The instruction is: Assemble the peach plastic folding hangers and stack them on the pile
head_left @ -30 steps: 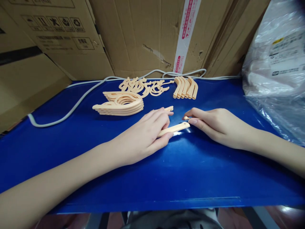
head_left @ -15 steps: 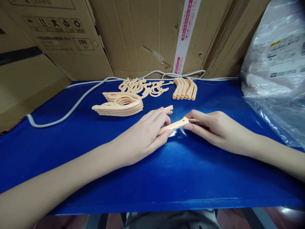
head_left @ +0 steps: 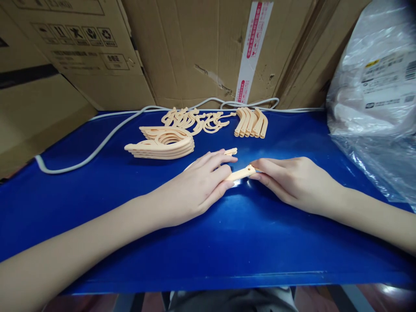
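My left hand (head_left: 208, 182) lies over a beige plastic hanger piece (head_left: 239, 174), thumb and fingers closed round it. Another beige end (head_left: 231, 151) of it, or of a second piece, sticks out past the fingertips; my palm hides how they join. At the right end, by a small round hole, my right hand (head_left: 289, 180) pinches a thin beige part (head_left: 258, 170), mostly covered by the fingers. Behind my left hand sits a stack of beige hanger pieces (head_left: 162, 149). Farther back lie several thin hook-shaped pieces (head_left: 214, 123) and a row of curved arm pieces (head_left: 250, 122).
A blue table surface (head_left: 208, 247) lies beneath everything. White cable (head_left: 107, 141) runs along its back and left side. Cardboard boxes (head_left: 195, 52) stand behind, and a clear plastic bag with labelled contents (head_left: 373, 86) sits at the right.
My right hand has moved slightly left and lower, and less of the thin part shows between its fingers. My left hand has shifted a little along the hanger piece.
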The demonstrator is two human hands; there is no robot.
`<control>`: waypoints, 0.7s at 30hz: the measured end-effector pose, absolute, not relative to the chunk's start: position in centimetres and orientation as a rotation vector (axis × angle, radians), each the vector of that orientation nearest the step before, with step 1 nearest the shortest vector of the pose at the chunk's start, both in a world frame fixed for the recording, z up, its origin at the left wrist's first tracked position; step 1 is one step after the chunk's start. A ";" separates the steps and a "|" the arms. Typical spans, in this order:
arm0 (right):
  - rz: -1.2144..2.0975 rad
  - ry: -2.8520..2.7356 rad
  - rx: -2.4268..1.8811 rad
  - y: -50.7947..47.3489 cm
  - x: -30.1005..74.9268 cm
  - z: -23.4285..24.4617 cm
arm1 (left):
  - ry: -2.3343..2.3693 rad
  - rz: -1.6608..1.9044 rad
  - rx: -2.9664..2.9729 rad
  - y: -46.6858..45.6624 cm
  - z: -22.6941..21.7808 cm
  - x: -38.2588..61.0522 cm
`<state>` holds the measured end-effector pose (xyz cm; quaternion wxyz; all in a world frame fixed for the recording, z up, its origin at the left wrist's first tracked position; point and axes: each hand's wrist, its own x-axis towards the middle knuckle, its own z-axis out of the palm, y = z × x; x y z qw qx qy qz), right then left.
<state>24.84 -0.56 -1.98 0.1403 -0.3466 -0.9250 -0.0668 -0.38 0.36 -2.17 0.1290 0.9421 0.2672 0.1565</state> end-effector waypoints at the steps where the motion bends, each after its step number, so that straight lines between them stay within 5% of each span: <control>1: -0.262 -2.681 -0.983 -0.6 24.8 -2.0 | 0.776 0.451 2.732 0.4 -2.2 -0.4; 12: -0.714 -2.651 -0.845 -0.5 24.8 -2.3 | 0.767 0.418 2.705 0.3 -2.0 -0.3; 21: -0.421 -2.666 -0.892 -0.3 24.9 -2.3 | 0.757 0.436 2.711 0.4 -2.1 -0.5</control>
